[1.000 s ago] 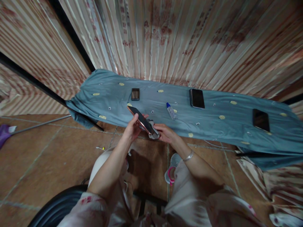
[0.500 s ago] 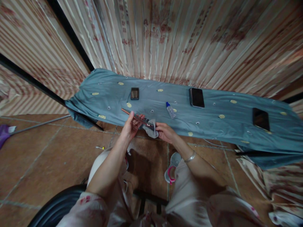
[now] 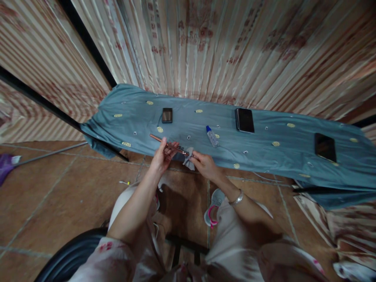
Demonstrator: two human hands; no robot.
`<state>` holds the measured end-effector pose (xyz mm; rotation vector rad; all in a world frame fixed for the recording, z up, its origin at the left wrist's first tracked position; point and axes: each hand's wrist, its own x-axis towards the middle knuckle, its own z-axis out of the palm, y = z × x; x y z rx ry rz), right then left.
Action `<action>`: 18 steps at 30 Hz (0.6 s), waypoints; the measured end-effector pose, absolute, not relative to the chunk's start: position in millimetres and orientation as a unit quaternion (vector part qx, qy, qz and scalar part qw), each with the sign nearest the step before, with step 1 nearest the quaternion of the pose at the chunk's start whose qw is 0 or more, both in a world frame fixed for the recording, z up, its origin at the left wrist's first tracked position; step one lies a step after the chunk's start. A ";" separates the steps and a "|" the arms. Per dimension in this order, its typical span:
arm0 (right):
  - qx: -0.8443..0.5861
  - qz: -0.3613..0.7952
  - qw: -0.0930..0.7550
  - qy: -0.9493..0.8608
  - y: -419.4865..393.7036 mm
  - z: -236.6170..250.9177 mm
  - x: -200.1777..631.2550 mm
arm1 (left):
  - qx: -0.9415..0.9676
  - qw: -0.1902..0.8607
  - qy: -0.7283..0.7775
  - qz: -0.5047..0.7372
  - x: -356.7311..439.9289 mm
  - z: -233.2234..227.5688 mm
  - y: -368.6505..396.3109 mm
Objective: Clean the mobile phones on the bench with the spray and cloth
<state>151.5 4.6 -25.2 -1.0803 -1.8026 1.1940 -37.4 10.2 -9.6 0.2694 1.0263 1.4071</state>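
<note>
A slim copper-coloured stick with a shiny darker section runs slantwise between my hands, above the near edge of the cloth-covered table. Its exact kind is unclear. My left hand grips its middle, thumb on top and fingers beneath. In my right hand is a crumpled grey cloth, pinched around the stick's right end, which it partly hides. Beyond my hands, a clear small bottle with a blue cap lies on its side. A small square black case with a striped inside sits farther left.
The narrow table wears a blue-green cover. A black phone-like slab and another dark phone lie toward the right. Pleated curtains hang behind. Black poles slant at the left, and a purple item is on the floor.
My right hand has turned slightly, and the cloth has shifted and bunched smaller at the stick's end. The stick has rolled or tilted a little in my left hand.
</note>
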 end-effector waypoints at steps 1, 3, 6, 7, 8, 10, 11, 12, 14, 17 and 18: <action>-0.414 0.446 0.353 -0.711 3.2 -23.5 152.1 | 0.119 0.634 0.449 0.618 -37.1 -10.4 10.3; -0.409 0.417 0.353 -0.731 0.8 -21.3 152.5 | 0.118 0.632 0.450 0.619 -36.4 -11.5 10.3; -0.408 0.384 0.356 -0.748 -1.2 -19.9 153.0 | 0.113 0.633 0.453 0.618 -34.9 -11.7 10.0; -0.407 0.379 0.355 -0.751 -1.5 -19.3 153.4 | 0.112 0.633 0.455 0.616 -34.4 -11.4 9.8; -0.404 0.376 0.353 -0.755 -1.8 -18.4 153.9 | 0.113 0.634 0.458 0.613 -34.2 -11.0 9.5; -0.397 0.370 0.343 -0.766 -2.4 -15.8 155.1 | 0.118 0.638 0.464 0.603 -34.2 -10.1 8.8; -0.392 0.368 0.338 -0.773 -2.7 -14.4 155.7 | 0.122 0.642 0.466 0.596 -34.5 -9.8 8.5; -0.387 0.366 0.334 -0.778 -2.9 -13.0 156.2 | 0.125 0.647 0.468 0.589 -34.8 -9.5 8.2; -0.377 0.368 0.336 -0.781 -3.2 -11.1 157.2 | 0.128 0.654 0.472 0.577 -35.5 -9.2 8.0; -0.370 0.353 0.339 -0.789 -3.1 -9.8 158.7 | 0.128 0.660 0.472 0.571 -35.7 -8.8 8.4; -0.370 0.335 0.336 -0.798 -3.0 -9.3 159.2 | 0.127 0.660 0.469 0.572 -35.4 -8.5 8.6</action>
